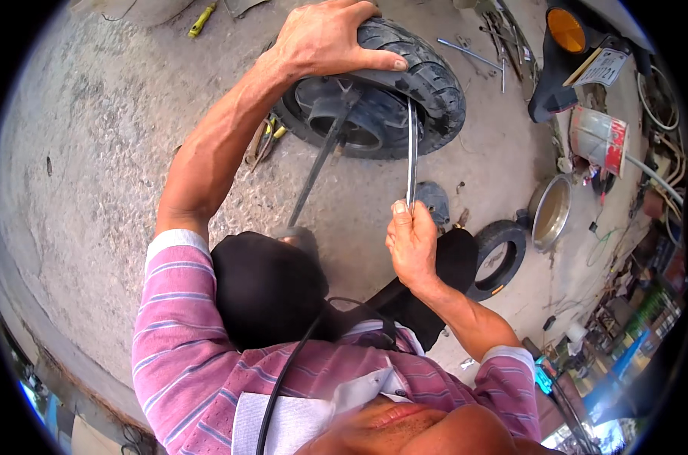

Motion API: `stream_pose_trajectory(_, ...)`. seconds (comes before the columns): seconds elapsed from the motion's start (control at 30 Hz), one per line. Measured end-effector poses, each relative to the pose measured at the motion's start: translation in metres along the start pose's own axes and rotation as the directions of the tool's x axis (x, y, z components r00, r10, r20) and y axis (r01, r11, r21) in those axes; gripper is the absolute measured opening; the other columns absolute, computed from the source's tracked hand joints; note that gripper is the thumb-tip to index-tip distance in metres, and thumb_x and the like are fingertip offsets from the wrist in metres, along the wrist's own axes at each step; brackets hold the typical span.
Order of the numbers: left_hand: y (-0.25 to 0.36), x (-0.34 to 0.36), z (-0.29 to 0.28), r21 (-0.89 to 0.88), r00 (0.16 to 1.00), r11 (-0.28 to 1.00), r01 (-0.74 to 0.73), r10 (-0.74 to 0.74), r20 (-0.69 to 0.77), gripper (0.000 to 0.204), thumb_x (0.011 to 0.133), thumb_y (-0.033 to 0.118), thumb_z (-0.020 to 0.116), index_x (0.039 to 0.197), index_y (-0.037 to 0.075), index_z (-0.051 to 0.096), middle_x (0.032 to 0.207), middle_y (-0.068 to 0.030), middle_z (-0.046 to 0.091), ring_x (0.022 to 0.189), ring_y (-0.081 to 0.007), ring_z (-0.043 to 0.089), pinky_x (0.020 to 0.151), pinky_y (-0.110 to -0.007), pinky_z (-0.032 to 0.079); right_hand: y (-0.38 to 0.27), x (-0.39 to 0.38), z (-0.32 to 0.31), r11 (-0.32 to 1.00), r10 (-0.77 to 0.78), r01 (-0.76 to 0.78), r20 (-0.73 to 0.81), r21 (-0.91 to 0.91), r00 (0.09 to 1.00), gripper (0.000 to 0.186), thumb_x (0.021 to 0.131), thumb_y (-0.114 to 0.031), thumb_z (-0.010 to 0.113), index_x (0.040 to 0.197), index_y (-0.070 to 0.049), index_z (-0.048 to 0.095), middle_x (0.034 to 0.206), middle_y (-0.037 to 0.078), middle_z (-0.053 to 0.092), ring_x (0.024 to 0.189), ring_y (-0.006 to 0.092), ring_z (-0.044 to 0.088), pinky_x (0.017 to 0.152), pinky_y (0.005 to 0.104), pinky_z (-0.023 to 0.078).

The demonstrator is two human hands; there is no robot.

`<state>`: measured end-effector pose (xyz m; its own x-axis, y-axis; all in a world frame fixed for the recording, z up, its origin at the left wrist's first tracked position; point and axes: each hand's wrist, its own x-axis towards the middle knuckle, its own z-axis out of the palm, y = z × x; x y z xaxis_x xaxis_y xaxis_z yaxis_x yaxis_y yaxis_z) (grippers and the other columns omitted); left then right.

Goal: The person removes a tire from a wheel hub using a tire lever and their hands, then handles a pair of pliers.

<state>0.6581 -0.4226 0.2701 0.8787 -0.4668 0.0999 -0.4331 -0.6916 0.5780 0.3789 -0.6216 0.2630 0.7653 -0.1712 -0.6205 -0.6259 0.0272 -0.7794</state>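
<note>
A black tire [441,83] on a dark wheel rim [367,133] lies tilted on the concrete floor in front of me. My left hand [333,38] grips the tire from above, thumb stretched along its tread. In my right hand [414,246] is a shiny metal tire lever [412,155], its far end tucked between tire and rim. A second, darker bar [314,178] slants from the wheel's hub toward my left knee [264,280]. The far fingers of my left hand are cut off by the picture's upper edge.
Beside my right leg lies a smaller tire [499,258], near a metal bowl [550,214] and a red-and-white bucket [598,140]. Loose tools, among them a long-handled wrench [471,53], lie beyond the wheel. A yellow-handled screwdriver [202,20] is at far left, pliers [267,140] by the wheel.
</note>
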Motion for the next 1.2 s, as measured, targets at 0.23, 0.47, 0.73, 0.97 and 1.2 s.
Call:
stream_pose_trajectory(0.23,-0.013,-0.020,0.030,0.130,0.977,0.991,-0.020,0.046,-0.207,0.086,0.072,0.074,0.075,0.125,0.007,0.070,0.114,-0.0175,0.073,0.107,-0.0355,0.071,0.096,-0.044,0.055,0.143,0.076,0.066,0.892,-0.387,0.340,-0.113,-0.299,0.915,0.025,0.104,-0.021,0.062,0.099,-0.001,0.048,0.073,0.010,0.058,0.062,0.0232,0.057,0.061,0.0419,0.047)
stream_pose_trajectory(0.47,-0.050,-0.032,0.000,-0.078,0.981,0.997,0.024,-0.039,-0.191,0.079,0.073,0.059,0.082,0.123,0.000,0.068,0.113,-0.0231,0.070,0.109,-0.0395,0.068,0.096,-0.046,0.053,0.155,0.129,0.065,0.815,-0.472,0.450,0.031,-0.365,0.881,0.020,0.103,-0.020,0.062,0.106,-0.003,0.052,0.082,0.016,0.066,0.076,0.0399,0.067,0.069,0.0475,0.051)
stream_pose_trajectory(0.73,-0.040,-0.038,0.005,-0.109,0.984,0.993,0.053,-0.071,-0.166,0.078,0.076,0.060,0.080,0.125,-0.001,0.067,0.114,-0.0248,0.071,0.109,-0.0388,0.069,0.096,-0.044,0.053,0.068,0.164,-0.183,0.381,-0.301,0.368,0.263,-0.848,0.917,0.019,0.102,-0.022,0.063,0.103,-0.004,0.058,0.072,0.019,0.061,0.067,0.0391,0.064,0.063,0.0463,0.048)
stream_pose_trajectory(0.97,-0.030,-0.029,0.015,-0.130,0.989,0.991,-0.003,-0.016,-0.148,0.075,0.081,0.053,0.078,0.128,-0.004,0.065,0.116,-0.0252,0.072,0.111,-0.0349,0.069,0.098,-0.043,0.053,0.070,0.103,-0.190,0.608,-0.350,0.365,0.175,-0.705,0.920,0.021,0.096,-0.018,0.072,0.091,-0.002,0.059,0.067,0.003,0.051,0.064,0.0110,0.046,0.058,0.0321,0.041)
stream_pose_trajectory(1.2,-0.018,-0.039,0.003,-0.085,0.995,0.995,0.051,-0.058,-0.076,0.078,0.087,0.057,0.070,0.134,-0.004,0.061,0.125,-0.0259,0.069,0.118,-0.0350,0.066,0.104,-0.042,0.050,0.045,0.072,-0.189,0.731,-0.326,0.382,0.203,-0.565,0.923,0.031,0.102,-0.030,0.066,0.093,-0.001,0.059,0.075,-0.004,0.048,0.068,0.0080,0.041,0.060,0.0277,0.036)
